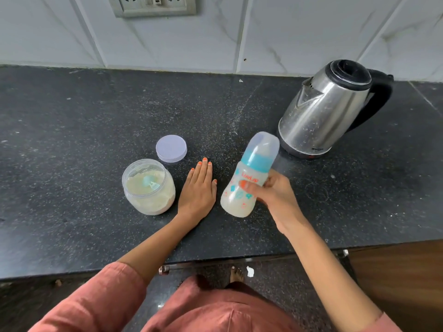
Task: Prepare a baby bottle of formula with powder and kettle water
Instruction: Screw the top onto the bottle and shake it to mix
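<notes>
My right hand (272,195) grips a baby bottle (249,174) around its middle. The bottle is capped, with a blue collar and clear cover, holds milky liquid, tilts to the right and looks blurred. My left hand (199,185) rests flat on the black counter (72,140), fingers straight, between the bottle and an open clear jar of pale formula powder (148,186). A blue scoop (150,183) lies in the powder. The jar's round lid (171,148) lies on the counter just behind it. A steel kettle (332,109) with a black handle stands at the back right, lid closed.
A white tiled wall (263,32) with a socket panel (153,6) runs behind the counter. The counter's front edge crosses the lower frame, with the floor and my foot (236,274) below it. A wooden cabinet front (395,283) is at the lower right.
</notes>
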A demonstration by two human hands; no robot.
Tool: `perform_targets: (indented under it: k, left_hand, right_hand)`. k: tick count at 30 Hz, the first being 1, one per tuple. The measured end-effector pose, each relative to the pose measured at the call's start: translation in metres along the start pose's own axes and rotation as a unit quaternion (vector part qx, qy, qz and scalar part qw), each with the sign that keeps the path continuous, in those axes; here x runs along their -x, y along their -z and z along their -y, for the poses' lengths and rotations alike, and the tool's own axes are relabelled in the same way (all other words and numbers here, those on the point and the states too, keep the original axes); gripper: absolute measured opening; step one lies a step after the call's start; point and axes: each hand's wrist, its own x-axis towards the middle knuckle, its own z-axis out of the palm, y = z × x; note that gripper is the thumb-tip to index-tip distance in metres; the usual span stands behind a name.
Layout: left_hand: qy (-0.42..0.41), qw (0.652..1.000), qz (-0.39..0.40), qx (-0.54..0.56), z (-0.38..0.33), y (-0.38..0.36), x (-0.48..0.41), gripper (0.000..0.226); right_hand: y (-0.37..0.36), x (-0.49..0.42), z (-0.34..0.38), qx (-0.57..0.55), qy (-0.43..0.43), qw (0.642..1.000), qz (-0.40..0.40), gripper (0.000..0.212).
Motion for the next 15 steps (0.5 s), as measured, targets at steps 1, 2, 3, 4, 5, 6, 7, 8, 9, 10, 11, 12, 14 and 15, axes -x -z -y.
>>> perform_targets:
  k: [1, 2, 3, 4, 5, 6, 7, 8, 9, 10, 11, 12, 14, 15]
  left_hand:
    - [0.001, 1.000, -0.004, 0.003, 0.000, 0.000, 0.000, 0.052]
    - [0.002, 1.000, -0.007, 0.003, 0.000, 0.000, 0.000, 0.051]
    - [0.002, 1.000, -0.010, 0.001, 0.000, 0.000, 0.000, 0.052]
    - [0.001, 1.000, -0.012, -0.002, 0.000, 0.000, 0.001, 0.052]
    - [0.000, 1.000, -0.013, -0.004, -0.001, 0.000, 0.001, 0.052]
    - [-0.001, 1.000, -0.013, -0.004, 0.000, 0.000, 0.001, 0.051]
    - [-0.003, 1.000, -0.014, -0.003, 0.000, 0.000, 0.001, 0.051]
    - [-0.004, 1.000, -0.013, -0.002, 0.000, 0.000, 0.001, 0.051]
    - [-0.005, 1.000, -0.008, -0.002, 0.000, 0.001, 0.000, 0.052]
    - [-0.004, 1.000, -0.002, 0.000, 0.000, 0.001, 0.000, 0.051]
    - [-0.002, 1.000, 0.002, 0.001, 0.000, 0.001, 0.000, 0.051]
    - [0.000, 1.000, 0.001, 0.000, 0.000, 0.001, 0.000, 0.052]
    - [0.001, 1.000, -0.007, -0.002, 0.000, 0.001, 0.001, 0.052]
    - [0.000, 1.000, -0.011, -0.004, 0.000, 0.001, 0.001, 0.052]
  right_hand:
    - [0.002, -0.003, 0.002, -0.041, 0.008, 0.999, -0.018, 0.034]
    - [0.003, -0.007, 0.004, -0.106, 0.019, 0.993, -0.046, 0.032]
    - [0.005, -0.013, 0.007, -0.175, 0.030, 0.981, -0.079, 0.027]
    - [0.005, -0.017, 0.010, -0.237, 0.038, 0.965, -0.107, 0.020]
    - [0.005, -0.019, 0.011, -0.269, 0.043, 0.954, -0.123, 0.016]
    - [0.003, -0.019, 0.011, -0.264, 0.045, 0.956, -0.122, 0.014]
    - [0.001, -0.017, 0.009, -0.231, 0.043, 0.967, -0.103, 0.015]
    - [-0.001, -0.012, 0.007, -0.172, 0.036, 0.982, -0.068, 0.017]
    - [-0.002, -0.007, 0.003, -0.099, 0.026, 0.994, -0.027, 0.019]
    - [-0.001, -0.003, -0.001, -0.037, 0.017, 0.999, 0.004, 0.023]
    - [0.000, -0.001, -0.002, -0.004, 0.013, 1.000, 0.020, 0.029]
    - [0.001, -0.002, 0.000, -0.009, 0.016, 1.000, 0.017, 0.033]
    - [0.003, -0.008, 0.004, -0.111, 0.027, 0.993, -0.034, 0.030]
    - [0.004, -0.013, 0.007, -0.183, 0.033, 0.980, -0.067, 0.025]
